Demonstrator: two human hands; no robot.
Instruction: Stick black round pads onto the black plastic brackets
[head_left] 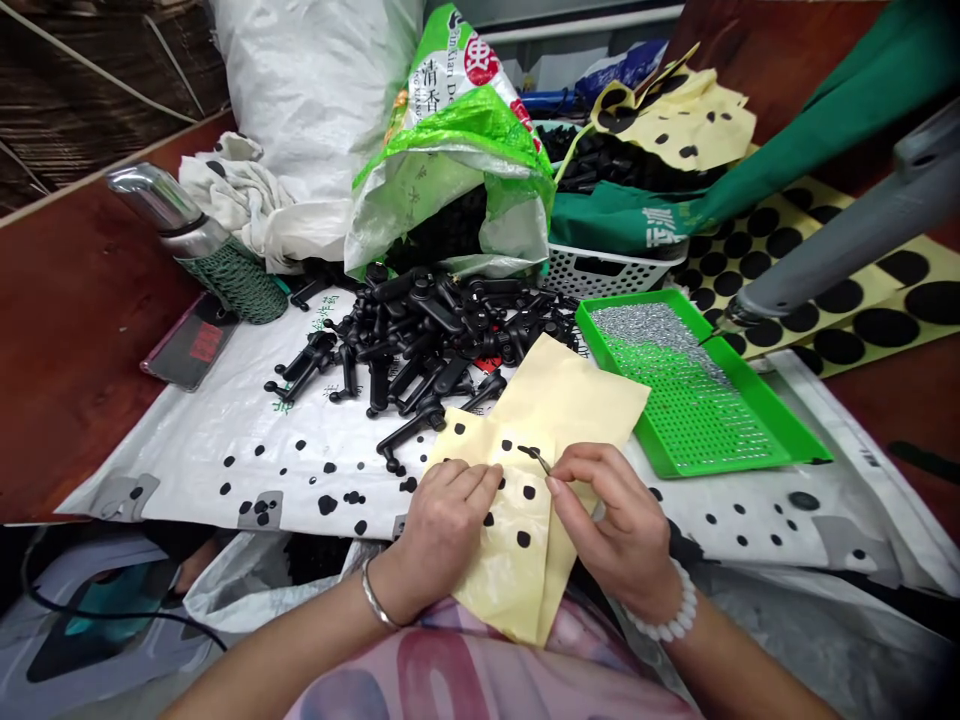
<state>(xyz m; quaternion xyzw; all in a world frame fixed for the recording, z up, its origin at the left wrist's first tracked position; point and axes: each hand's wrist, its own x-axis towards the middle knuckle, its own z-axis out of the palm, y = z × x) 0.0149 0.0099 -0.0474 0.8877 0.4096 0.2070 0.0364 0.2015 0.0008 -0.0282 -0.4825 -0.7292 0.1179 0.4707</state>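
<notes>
Left hand [444, 530] on sheet [510, 590], right hand [621, 525] — tweezers [543, 464]

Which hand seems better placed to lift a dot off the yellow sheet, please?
Probably the right hand: it holds tweezers over the dotted yellow sheet, while the left hand rests on it.

A silver bangle [377, 596] is worn on the left wrist [396, 588], white beads [673, 620] on the right wrist [660, 588]; pink patterned clothing [480, 668] is worn.

It looked like a small workshop. A big heap of black parts [420, 320] lay on the table [187, 430], near dotted yellow paper [502, 585] and 1 green tray [787, 440] of tiny metal bits [637, 325].
</notes>
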